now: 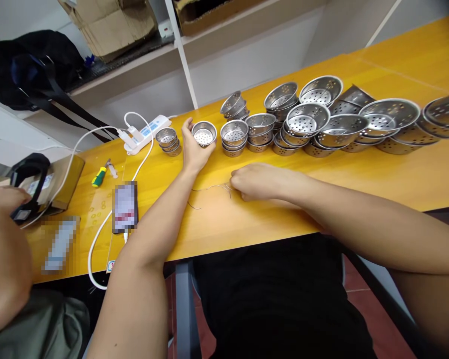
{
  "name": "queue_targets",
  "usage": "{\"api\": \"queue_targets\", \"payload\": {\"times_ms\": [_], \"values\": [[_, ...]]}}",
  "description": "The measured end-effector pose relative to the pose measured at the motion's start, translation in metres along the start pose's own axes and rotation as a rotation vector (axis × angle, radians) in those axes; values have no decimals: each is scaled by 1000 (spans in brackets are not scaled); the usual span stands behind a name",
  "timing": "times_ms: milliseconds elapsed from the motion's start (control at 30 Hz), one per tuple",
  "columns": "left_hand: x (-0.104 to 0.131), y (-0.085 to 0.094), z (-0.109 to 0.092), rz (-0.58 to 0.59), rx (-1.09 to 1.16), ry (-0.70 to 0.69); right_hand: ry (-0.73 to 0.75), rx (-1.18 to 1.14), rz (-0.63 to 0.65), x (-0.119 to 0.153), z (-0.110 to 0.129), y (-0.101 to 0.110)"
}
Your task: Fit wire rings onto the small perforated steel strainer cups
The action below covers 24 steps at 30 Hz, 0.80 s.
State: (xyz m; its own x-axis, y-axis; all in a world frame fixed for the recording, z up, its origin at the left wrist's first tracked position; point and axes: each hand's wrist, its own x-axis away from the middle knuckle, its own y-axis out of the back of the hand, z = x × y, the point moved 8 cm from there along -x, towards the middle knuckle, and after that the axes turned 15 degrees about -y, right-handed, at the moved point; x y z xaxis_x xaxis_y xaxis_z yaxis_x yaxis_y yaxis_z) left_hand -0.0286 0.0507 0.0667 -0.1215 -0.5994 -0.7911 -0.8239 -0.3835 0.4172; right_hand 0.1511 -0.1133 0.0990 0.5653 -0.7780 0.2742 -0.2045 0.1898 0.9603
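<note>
My left hand is wrapped round a small perforated metal strainer cup, its open top facing up toward me. Lower on the table, to the right, my right hand is closed with its fingertips at several thin curved wires; the wire ends run in under the fingers. Close beyond the hands stand stacks of similar strainer cups, with a short stack just left of my left hand.
Larger strainer baskets line the table's right side. On the left are a power strip with white cables, a phone, a green-and-yellow screwdriver and a cardboard box. Another person's arm reaches in at far left.
</note>
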Motion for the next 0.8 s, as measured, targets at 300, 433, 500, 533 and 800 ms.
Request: {"api": "queue_targets", "payload": {"times_ms": [300,433,500,533,800], "values": [[-3,5,-9,-32,56,-78,13,-237,-114,-10,-30,15],[-4,8,-2,-99,47,-73,152,-666,-155,-15,-42,20],[-5,12,1,-151,44,-67,218,-841,-197,-16,-47,21],[-5,14,2,-172,50,-67,235,-904,-230,-17,-49,22],[-5,5,-3,-175,123,-148,184,-1327,-447,-18,-72,32]]}}
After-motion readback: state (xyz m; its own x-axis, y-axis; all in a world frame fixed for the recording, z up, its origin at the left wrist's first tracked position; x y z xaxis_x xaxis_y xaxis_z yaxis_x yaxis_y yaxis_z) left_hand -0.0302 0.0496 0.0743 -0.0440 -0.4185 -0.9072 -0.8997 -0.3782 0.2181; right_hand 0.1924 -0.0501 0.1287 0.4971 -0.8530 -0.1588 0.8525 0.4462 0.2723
